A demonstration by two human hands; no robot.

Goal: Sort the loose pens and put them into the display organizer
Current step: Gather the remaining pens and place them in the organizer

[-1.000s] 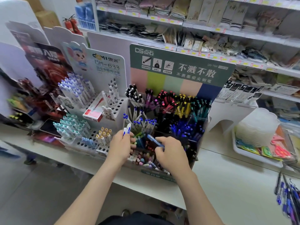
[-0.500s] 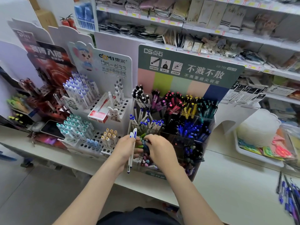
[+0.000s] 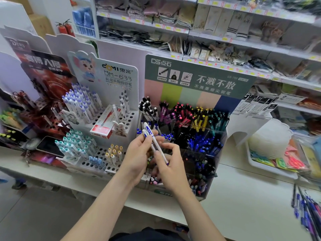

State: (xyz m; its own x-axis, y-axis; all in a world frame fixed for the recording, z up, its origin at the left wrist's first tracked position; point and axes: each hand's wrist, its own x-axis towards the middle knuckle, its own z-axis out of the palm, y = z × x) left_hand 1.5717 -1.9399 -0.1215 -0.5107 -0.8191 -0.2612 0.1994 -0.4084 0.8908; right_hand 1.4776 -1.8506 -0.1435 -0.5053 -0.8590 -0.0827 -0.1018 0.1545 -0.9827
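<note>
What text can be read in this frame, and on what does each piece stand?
"DS点石", "不溅不散", "DS-758": green header of the display organizer.
"DOMI 東米", "DM-633": white display card left of it.
"DANCE": package near the frame's top.
Yellow price tags and the red card: too blurred to read.

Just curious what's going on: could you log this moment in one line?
stage: sorting | left hand: grips white-and-blue pens | right hand: pinches their lower end | where: in front of display organizer
</note>
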